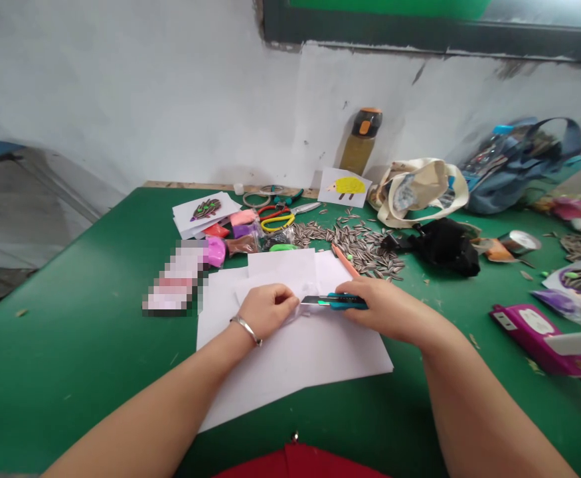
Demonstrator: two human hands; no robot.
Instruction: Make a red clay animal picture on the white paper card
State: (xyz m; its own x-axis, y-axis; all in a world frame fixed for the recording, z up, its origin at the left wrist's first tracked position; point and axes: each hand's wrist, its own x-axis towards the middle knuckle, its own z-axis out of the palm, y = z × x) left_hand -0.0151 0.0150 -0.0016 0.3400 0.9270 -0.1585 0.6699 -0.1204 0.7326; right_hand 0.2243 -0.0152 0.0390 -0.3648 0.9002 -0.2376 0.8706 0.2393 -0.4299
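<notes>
Right hand (387,309) grips the utility knife (338,302), its blade (314,301) toward nine o'clock, so a slip under too much force could cut the left hand (266,312), fingertips (293,303) pressed together.

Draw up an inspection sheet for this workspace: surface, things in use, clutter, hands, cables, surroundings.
Surface: green table, with a few loose bits scattered on it.
Things in use: utility knife, blade exposed and pointing toward the left hand; white paper lies beneath both hands.
Clutter: striped seeds spread behind the paper; scissors further back; magenta device on the right.
Hands: right hand grips the knife; left-hand fingers are pinched together near the blade tip, what they hold too small to tell.
Cables: thin red line at the right edge near the device, possibly a cord.
Surroundings: white wall with marks; bottle in front of it; blue bag at back right.
</notes>
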